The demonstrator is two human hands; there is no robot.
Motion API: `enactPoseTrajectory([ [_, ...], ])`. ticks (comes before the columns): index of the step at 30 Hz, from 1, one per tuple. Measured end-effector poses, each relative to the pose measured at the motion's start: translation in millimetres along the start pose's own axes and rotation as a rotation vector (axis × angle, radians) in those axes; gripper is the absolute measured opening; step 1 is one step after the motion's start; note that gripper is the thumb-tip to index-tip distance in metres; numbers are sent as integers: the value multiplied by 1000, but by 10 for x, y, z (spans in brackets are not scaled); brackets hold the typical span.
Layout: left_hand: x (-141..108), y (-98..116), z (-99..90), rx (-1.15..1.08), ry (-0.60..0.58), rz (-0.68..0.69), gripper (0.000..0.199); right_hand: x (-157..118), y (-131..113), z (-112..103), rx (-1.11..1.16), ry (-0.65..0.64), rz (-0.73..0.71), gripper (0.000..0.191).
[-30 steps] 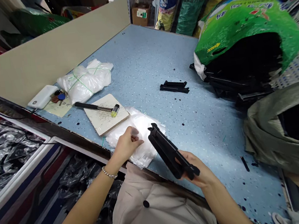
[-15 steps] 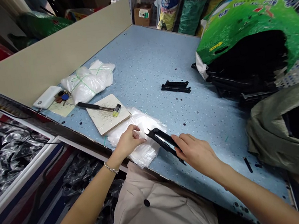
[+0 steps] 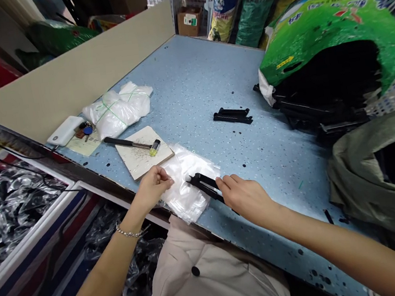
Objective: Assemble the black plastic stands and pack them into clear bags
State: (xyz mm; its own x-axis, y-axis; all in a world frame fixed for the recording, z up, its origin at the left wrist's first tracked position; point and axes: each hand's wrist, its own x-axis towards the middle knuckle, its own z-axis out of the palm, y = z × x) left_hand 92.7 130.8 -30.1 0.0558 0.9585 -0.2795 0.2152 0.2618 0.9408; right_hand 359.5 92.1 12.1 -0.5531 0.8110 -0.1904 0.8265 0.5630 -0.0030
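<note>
Inspection of the blue speckled worktop [image 3: 275,157]; clock directions are taken from the stack of clear plastic bags [image 3: 190,207] at its near edge.

Right hand [image 3: 246,197], between three and four o'clock: fingers clamped on the rear of a pair of black plastic bars [image 3: 205,182]. The rear grip appears chosen to leave the leading tips free. These point to nine o'clock, over the bags; whether they are inside a bag mouth cannot be told.

Left hand [image 3: 152,188], nine o'clock: thumb and fingertips are drawn close together at the film's edge. The posture suggests steadying a bag, but whether film is pinched between them cannot be confirmed.

At ten o'clock a yellow-tipped mallet [image 3: 133,143] rests on a pale board [image 3: 144,161], apparently parked aside from both hands. Beyond it lies a string-tied bundle of clear bags [image 3: 116,112], probably reserve stock.

Between one and two o'clock, further black bars [image 3: 231,116] lie on the worktop, seemingly within right-hand reach. At two o'clock, a green printed sack [image 3: 326,19] lies with its mouth facing the worker, presumably for easy access to the black pieces [image 3: 324,116] spilling from it.
</note>
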Motion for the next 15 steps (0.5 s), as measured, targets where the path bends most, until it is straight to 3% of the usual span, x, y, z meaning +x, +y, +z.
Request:
enactPoseTrajectory([
  [5,36,-115,218,-133,-64,-54,33,-107,166,-21,512,-96,180,41],
  [8,79,-162,366,-201,-97,-56,31,-225,198,-74,708,-76,226,44],
  [12,99,-182,470,-72,-51,-13,27,-274,142,-167,697,-19,201,43],
  [15,77,-190,503,115,18,39,25,-184,59,-188,558,-14,178,43],
])
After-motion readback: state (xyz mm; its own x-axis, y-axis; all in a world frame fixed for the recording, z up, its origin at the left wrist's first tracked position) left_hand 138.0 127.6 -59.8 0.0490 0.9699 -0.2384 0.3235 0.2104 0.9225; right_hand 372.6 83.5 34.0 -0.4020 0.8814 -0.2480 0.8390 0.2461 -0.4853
